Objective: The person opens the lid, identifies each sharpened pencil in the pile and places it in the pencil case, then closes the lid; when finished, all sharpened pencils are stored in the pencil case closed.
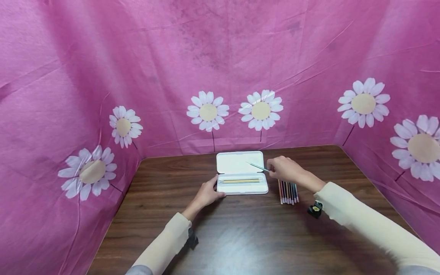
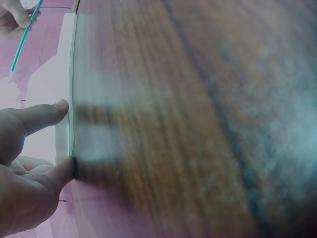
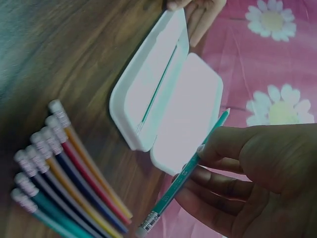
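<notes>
A white pencil case (image 1: 242,188) lies on the table, its lid (image 1: 237,162) folded back towards the curtain. Several pencils (image 1: 240,181), some yellowish, lie lengthwise inside its near half. My left hand (image 1: 206,192) holds the case's left end, thumb at the near corner; the left wrist view shows the thumb and a finger against its edge. Between thumb and fingers my right hand (image 1: 285,168) pinches a green pencil (image 3: 185,173) above the case's right side. The pencil's sharpened tip points left over the lid, its eraser end away from the case in the right wrist view.
Just right of the case, several coloured pencils (image 1: 288,193) lie side by side on the brown wooden table (image 1: 240,229), eraser ends towards me. A pink curtain (image 1: 165,76) with white daisies stands behind the table and along both sides.
</notes>
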`<state>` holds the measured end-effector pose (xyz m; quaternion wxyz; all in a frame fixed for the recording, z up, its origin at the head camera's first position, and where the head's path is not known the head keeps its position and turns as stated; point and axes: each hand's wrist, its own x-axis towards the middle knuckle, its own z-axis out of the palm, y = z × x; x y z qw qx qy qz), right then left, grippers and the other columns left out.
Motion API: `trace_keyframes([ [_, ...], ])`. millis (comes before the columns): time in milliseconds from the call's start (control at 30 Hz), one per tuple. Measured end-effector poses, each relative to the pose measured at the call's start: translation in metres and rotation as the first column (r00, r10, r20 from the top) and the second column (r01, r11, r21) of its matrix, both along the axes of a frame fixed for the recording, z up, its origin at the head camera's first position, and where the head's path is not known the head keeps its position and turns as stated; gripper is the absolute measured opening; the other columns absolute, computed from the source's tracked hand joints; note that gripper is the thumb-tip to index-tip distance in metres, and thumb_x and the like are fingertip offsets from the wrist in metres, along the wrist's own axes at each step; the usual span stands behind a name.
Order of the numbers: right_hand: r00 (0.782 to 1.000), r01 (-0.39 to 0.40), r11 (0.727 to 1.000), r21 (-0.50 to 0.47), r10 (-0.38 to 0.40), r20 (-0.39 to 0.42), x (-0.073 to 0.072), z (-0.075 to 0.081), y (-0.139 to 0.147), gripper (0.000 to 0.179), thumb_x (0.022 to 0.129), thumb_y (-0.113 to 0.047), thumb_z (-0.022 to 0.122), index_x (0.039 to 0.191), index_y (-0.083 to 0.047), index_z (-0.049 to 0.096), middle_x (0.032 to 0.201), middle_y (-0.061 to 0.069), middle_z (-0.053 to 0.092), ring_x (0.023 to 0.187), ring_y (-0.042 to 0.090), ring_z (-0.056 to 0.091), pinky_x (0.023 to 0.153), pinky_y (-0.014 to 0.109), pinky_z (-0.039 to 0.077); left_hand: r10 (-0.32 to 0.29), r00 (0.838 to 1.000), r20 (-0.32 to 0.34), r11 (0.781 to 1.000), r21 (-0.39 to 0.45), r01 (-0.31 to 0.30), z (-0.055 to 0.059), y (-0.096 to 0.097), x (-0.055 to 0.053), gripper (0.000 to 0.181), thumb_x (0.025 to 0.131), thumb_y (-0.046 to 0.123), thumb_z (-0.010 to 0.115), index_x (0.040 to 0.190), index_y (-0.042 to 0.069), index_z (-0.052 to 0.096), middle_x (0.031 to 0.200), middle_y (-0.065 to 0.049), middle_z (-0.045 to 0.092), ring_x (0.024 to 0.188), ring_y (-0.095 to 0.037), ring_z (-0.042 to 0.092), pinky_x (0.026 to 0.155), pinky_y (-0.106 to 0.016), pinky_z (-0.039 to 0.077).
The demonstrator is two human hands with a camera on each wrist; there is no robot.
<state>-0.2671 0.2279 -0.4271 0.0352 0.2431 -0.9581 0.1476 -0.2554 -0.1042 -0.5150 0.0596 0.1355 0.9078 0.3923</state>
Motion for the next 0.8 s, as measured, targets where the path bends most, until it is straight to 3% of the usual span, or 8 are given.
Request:
trace_keyframes([
  [233, 0.993, -0.098, 0.994, 0.058, 0.101, -0.06, -0.013, 0.0, -0.026, 0.017, 0.083, -0.002, 0.074, 0.075, -0.014, 0.065, 0.069, -0.006, 0.057, 0.064, 0.011, 0.05, 0.055, 0.029, 0.044, -0.001, 1.0, -0.003, 1.0, -0.009, 0.001, -0.001, 0.001, -0.001, 0.093, 0.086, 0.021, 0.088, 0.16, -0.007, 0.039, 0.161, -0.027, 0.048, 0.149, -0.039, 0.05, 0.124, -0.05, 0.041],
  [567, 0.981, -0.187, 0.976, 0.111, 0.192, -0.033, -0.03, -0.004, -0.057, 0.017, 0.083, -0.001, 0.076, 0.075, -0.015, 0.07, 0.074, -0.005, 0.067, 0.069, 0.014, 0.061, 0.062, 0.036, 0.055, -0.003, 1.0, -0.009, 1.0, -0.018, 0.003, 0.0, 0.001, 0.0, 0.093, 0.086, 0.021, 0.088, 0.16, -0.007, 0.04, 0.16, -0.027, 0.048, 0.148, -0.04, 0.051, 0.124, -0.05, 0.042],
  [800, 0.981, -0.194, 0.969, 0.154, 0.193, 0.021, -0.04, -0.01, -0.075, 0.012, 0.085, -0.002, 0.077, 0.08, -0.012, 0.073, 0.078, -0.001, 0.072, 0.073, 0.017, 0.065, 0.067, 0.039, 0.059, 0.008, 1.0, -0.011, 1.0, -0.025, -0.009, 0.001, 0.001, 0.0, 0.092, 0.086, 0.021, 0.089, 0.16, -0.006, 0.041, 0.159, -0.027, 0.05, 0.146, -0.039, 0.053, 0.122, -0.05, 0.043],
])
